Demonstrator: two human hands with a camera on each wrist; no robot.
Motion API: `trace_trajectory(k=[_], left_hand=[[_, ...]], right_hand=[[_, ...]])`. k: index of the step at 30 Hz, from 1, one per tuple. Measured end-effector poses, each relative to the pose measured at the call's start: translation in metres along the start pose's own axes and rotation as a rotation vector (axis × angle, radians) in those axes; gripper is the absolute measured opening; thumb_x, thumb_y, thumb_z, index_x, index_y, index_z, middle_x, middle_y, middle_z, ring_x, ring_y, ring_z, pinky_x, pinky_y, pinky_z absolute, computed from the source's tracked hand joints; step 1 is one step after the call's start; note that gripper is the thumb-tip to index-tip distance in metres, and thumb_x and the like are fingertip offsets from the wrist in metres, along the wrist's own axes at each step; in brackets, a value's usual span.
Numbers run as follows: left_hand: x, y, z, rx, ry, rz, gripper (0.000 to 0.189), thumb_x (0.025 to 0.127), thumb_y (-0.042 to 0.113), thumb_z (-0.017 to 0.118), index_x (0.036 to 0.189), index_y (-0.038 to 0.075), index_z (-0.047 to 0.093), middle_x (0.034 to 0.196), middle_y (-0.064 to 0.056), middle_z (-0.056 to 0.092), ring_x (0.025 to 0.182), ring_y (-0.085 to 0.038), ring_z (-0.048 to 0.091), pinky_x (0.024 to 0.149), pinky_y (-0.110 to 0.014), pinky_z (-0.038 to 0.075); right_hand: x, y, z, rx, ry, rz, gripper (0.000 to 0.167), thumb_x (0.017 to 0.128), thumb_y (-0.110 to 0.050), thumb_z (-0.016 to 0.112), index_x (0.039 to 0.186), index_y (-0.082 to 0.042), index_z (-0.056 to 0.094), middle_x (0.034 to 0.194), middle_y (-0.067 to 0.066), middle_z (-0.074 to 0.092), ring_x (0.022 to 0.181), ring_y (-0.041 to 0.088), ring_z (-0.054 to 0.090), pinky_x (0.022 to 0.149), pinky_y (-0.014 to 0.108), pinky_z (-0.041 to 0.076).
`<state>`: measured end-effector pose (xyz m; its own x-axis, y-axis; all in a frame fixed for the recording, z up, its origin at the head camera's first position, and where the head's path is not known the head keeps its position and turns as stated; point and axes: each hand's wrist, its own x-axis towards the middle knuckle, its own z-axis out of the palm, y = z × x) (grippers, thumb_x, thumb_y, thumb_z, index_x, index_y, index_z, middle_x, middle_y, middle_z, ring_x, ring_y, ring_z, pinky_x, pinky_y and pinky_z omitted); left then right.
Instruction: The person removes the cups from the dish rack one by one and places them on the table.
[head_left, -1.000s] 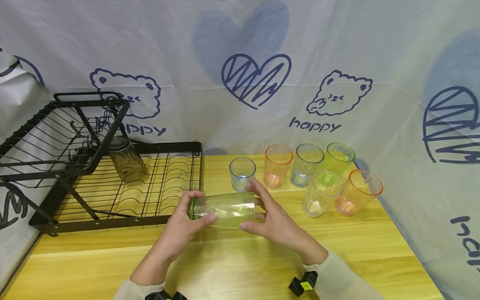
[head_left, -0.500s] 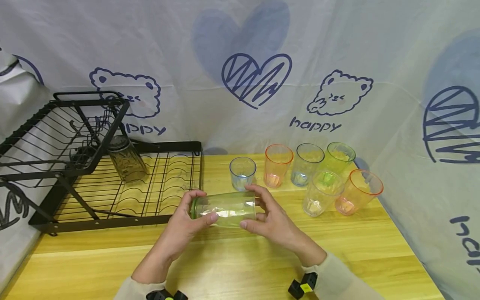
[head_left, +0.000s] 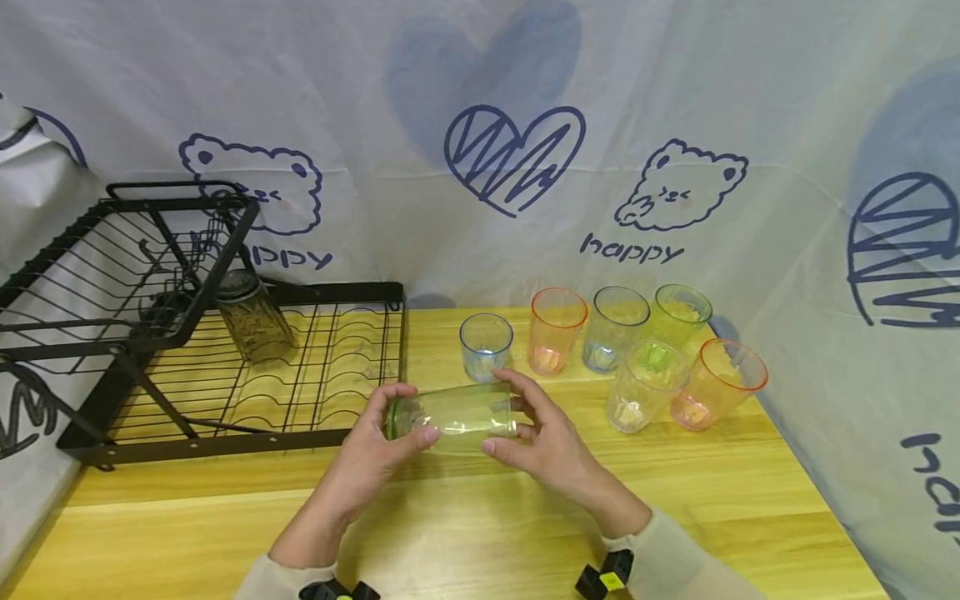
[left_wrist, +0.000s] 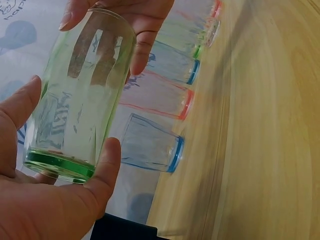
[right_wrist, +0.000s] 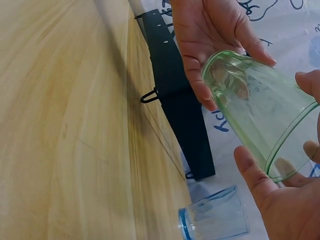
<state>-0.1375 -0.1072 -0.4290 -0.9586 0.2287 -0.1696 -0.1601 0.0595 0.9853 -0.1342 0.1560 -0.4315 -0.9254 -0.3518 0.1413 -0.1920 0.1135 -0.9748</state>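
Note:
A clear green drinking glass [head_left: 453, 425] lies on its side in the air, held between both hands over the wooden table. My left hand [head_left: 366, 454] grips its thick green base end, thumb along the near side, fingers behind. My right hand [head_left: 551, 446] holds the rim end with thumb and fingers around it. In the left wrist view the green glass [left_wrist: 82, 100] shows its solid base near the left palm. The right wrist view has the open rim of the glass [right_wrist: 290, 137] facing the right hand. A short blue-rimmed glass [head_left: 486, 354] stands just behind.
Right of the hands stand several upright glasses: orange-rimmed ones [head_left: 555, 333], a blue one [head_left: 611, 333], a green one [head_left: 678, 321] and a clear one [head_left: 645, 392]. A black two-tier dish rack [head_left: 225, 444] at left carries an upside-down dark glass [head_left: 258, 325]. Printed cloth hangs behind.
The green glass and the left hand have shifted slightly right. The right index finger has come down a little along the rim end. The standing glasses and rack stay put.

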Motion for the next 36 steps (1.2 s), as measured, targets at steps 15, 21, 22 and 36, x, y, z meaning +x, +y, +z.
trace_trajectory(k=[15, 21, 22, 36], left_hand=[[-0.007, 0.007, -0.012, 0.232, 0.130, 0.092, 0.065, 0.100, 0.032, 0.075, 0.155, 0.022, 0.042, 0.158, -0.007, 0.045, 0.144, -0.033, 0.051, 0.113, -0.050, 0.051], [-0.007, 0.005, -0.017, 0.461, 0.290, 0.219, 0.049, 0.101, 0.024, 0.071, 0.147, 0.016, 0.055, 0.144, -0.010, 0.059, 0.131, -0.034, 0.059, 0.110, -0.052, 0.051], [-0.006, 0.004, -0.017, 0.498, 0.307, 0.231, 0.048, 0.101, 0.023, 0.071, 0.146, 0.015, 0.057, 0.144, -0.010, 0.059, 0.131, -0.034, 0.059, 0.110, -0.053, 0.050], [-0.002, -0.011, -0.025, 0.868, 0.361, 0.324, 0.053, 0.096, 0.020, 0.074, 0.146, 0.006, 0.059, 0.148, -0.023, 0.057, 0.138, -0.044, 0.051, 0.114, -0.063, 0.043]], right_hand=[[0.002, -0.007, -0.015, -0.242, 0.114, -0.004, 0.089, 0.087, -0.021, 0.088, 0.160, -0.027, 0.037, 0.147, 0.009, 0.054, 0.129, 0.028, 0.054, 0.096, 0.035, 0.056], [0.002, -0.014, -0.025, -0.330, 0.125, -0.018, 0.090, 0.086, -0.023, 0.089, 0.160, -0.022, 0.037, 0.148, 0.007, 0.053, 0.127, 0.028, 0.058, 0.098, 0.042, 0.058], [0.003, -0.015, -0.026, -0.350, 0.122, -0.024, 0.089, 0.087, -0.024, 0.089, 0.160, -0.021, 0.037, 0.148, 0.008, 0.053, 0.126, 0.028, 0.059, 0.098, 0.042, 0.058], [0.012, -0.039, -0.053, -0.756, 0.079, -0.097, 0.090, 0.088, -0.036, 0.086, 0.163, -0.019, 0.038, 0.153, 0.011, 0.048, 0.122, 0.029, 0.062, 0.095, 0.053, 0.058]])
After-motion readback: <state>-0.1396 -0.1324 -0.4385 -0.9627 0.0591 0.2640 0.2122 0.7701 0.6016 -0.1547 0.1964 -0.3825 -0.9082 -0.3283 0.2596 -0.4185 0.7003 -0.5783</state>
